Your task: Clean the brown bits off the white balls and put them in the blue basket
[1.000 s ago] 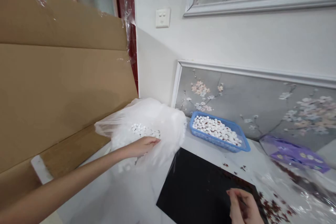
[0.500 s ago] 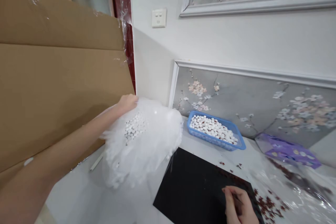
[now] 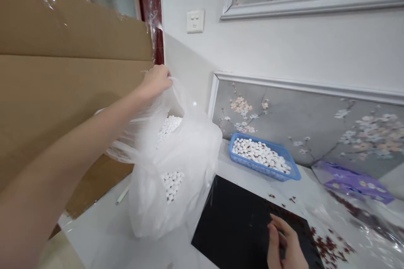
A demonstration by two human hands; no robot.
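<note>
My left hand [image 3: 158, 80] is closed on the upper edge of a white plastic bag [image 3: 189, 143], holding it raised. White round beads [image 3: 173, 185] show through the bag's openings. Low on the right, my right hand [image 3: 287, 241] hovers over a black board [image 3: 233, 222], thumb and forefinger brought close together. Whatever may be between those fingertips is too small to make out. Small dark red star-like pieces [image 3: 331, 248] lie scattered beside the board's right edge.
A blue plastic basket [image 3: 295, 172] of white beads stands against a framed flower picture [image 3: 284, 113]. To the right lie a purple packet [image 3: 356, 180] and clear plastic wrap [image 3: 372, 222]. A large cardboard sheet [image 3: 63, 101] rises on the left. A thin white stick [image 3: 123, 194] lies near the bag.
My left hand has risen, pulling the bag's edge upward so the bag stands taller and more beads show. My right hand stays over the board, with its fingers slightly shifted.
</note>
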